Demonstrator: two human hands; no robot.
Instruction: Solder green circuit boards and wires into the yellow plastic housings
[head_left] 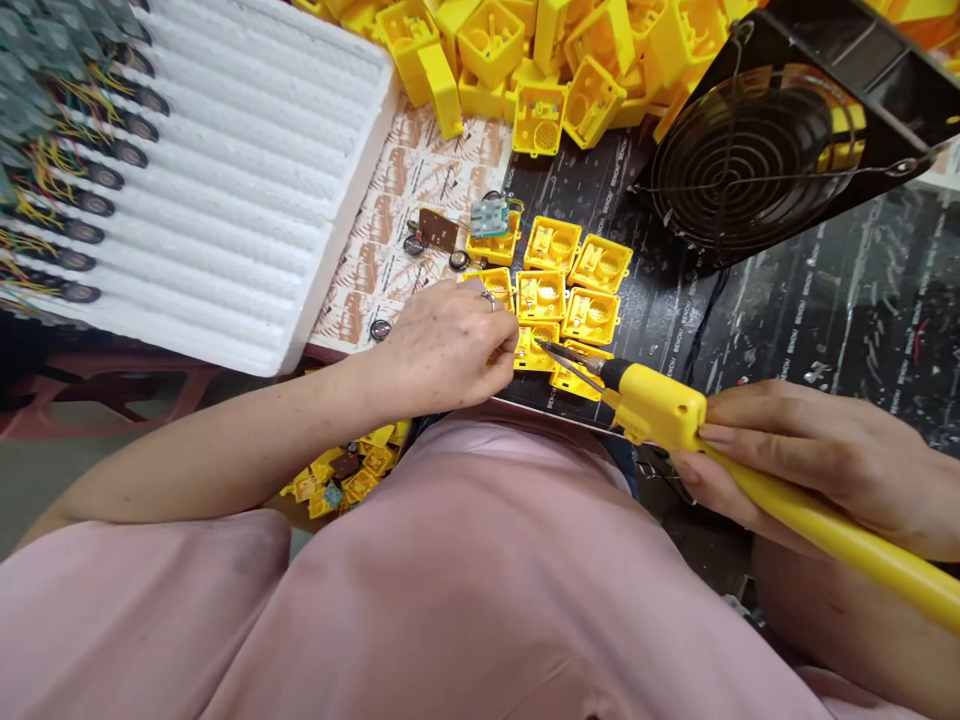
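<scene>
Clamped on the iron (pixel 660 405) with the right hand (pixel 817 450), pointing its tip (pixel 553 348) leftward at a front box (pixel 529 352). Cannot tell whether touching or just above. Curled close by with the left hand (pixel 450 345), at the near-left edge of the box group (pixel 540 297); impossible to see whether pinching anything, with fingertips hidden.

Worst risk, probably: a burn to the left fingers, from such closeness to a likely hot tip and any slip of either hand. Possible too: melted yellow plastic, from a stray lean of the shank against a box wall. Also to watch: disturbing neighbouring boxes with one nudge, because of packing so tightly on the table (pixel 825 320). Easy to snag with the left arm: the disc (pixel 380 329) just beside the wrist. Easy to topple, after a knock from behind the fingers: the board (pixel 490 217) atop a back-left box.
</scene>
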